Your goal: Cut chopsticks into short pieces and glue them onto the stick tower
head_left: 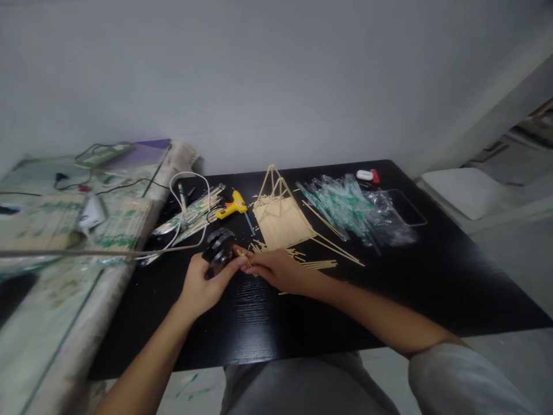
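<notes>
My left hand (203,288) is closed around a glossy black object with rounded ridges (219,249), whose kind I cannot make out. Its thumb reaches toward a short piece of wooden stick (244,257), pinched by the fingertips of my right hand (280,271). Both hands meet above the front part of the black table. Just beyond them lies a flat mat of pale wooden sticks (280,227), with triangular stick frames (273,185) standing at its far side. Cut stick pieces (298,253) lie scattered around the near edge of the mat.
Left of the mat are a yellow glue gun (233,206), a blue glue stick (249,223), a white cable (175,202) and wrapped chopsticks (194,212). Torn plastic wrappers (345,207) and a white case (365,174) lie right. A covered side table (56,288) adjoins the left.
</notes>
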### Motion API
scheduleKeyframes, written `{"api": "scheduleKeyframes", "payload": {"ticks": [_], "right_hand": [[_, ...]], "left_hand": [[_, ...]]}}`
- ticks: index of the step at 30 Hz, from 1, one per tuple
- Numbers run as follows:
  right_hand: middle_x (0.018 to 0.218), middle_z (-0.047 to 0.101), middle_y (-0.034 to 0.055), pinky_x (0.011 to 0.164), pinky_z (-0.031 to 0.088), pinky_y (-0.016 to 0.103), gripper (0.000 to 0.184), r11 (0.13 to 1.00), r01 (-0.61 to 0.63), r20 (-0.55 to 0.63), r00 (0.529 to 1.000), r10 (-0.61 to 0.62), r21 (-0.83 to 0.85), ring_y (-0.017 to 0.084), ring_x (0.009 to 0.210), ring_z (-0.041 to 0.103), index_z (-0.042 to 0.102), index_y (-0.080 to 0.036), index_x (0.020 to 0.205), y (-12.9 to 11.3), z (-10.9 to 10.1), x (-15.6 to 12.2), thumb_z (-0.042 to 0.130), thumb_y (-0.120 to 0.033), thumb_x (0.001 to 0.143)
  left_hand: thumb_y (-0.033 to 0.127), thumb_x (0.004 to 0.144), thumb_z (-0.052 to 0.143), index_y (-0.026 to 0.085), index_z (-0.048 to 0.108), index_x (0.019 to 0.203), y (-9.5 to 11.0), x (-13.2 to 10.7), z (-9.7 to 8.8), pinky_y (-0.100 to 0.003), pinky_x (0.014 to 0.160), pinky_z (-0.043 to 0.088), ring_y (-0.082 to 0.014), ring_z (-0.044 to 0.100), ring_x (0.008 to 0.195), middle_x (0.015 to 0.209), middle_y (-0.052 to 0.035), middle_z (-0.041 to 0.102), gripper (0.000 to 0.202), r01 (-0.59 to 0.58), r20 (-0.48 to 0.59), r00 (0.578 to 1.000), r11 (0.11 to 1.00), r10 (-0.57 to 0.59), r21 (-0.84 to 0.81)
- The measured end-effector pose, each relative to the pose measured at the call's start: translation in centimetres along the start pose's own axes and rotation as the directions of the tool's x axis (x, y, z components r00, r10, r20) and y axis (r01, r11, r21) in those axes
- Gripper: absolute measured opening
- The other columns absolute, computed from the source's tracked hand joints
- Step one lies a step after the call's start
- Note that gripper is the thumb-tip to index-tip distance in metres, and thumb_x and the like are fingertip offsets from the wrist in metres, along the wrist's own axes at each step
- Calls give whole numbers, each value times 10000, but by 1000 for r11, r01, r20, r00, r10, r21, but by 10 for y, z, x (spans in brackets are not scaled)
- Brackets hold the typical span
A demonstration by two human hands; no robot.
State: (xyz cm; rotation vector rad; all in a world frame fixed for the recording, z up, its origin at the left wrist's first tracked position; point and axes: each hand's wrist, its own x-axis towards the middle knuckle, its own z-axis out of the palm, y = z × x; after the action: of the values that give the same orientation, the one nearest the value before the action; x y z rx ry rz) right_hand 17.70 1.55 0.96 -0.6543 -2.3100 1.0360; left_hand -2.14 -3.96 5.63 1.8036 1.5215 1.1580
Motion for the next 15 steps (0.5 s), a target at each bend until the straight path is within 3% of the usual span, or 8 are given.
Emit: {"api": "scheduleKeyframes", "payload": {"ticks": [4, 7, 11, 15], "right_hand": [[892, 774, 51, 746, 468, 232, 225, 1000, 2, 2, 1000, -2, -10, 156, 786, 706, 732, -168, 984, 5, 5, -1, 549, -292, 1026], [844, 766, 46, 706, 455, 227, 235, 999, 25, -6, 1000, -25, -41, 154, 740, 698, 731, -163, 973, 8, 6, -1, 549, -301, 1028], [913, 785, 45, 784, 478, 232, 208, 999, 22, -29, 999, -23, -36, 161, 843, 727, 733, -170, 1005, 10, 6, -1, 561, -286, 1024], [982, 794, 46, 819, 486, 232, 202, 1000, 8, -15, 1000, -8, -21, 156, 895, 735, 736, -173, 1024, 9, 7, 0, 556, -265, 1025]], "left_hand": [[341, 915, 648, 171, 752, 941, 2, 0, 0, -313, 804, 605, -193, 734, 852, 935, -60, 780, 201, -7, 78, 997, 999, 11, -41], [338, 929, 630, 176, 724, 1010, 5, 0, -7, -303, 842, 582, -186, 730, 888, 999, -58, 774, 204, -75, 96, 993, 997, 72, 23], [369, 932, 600, 188, 652, 1129, 9, -2, -31, -311, 849, 557, -211, 722, 928, 1059, -64, 756, 272, -130, 94, 990, 944, 106, 303], [392, 928, 544, 189, 578, 1239, 14, -8, -54, -379, 916, 540, -272, 699, 1035, 1180, -111, 711, 374, -127, 123, 990, 800, 67, 587]]}}
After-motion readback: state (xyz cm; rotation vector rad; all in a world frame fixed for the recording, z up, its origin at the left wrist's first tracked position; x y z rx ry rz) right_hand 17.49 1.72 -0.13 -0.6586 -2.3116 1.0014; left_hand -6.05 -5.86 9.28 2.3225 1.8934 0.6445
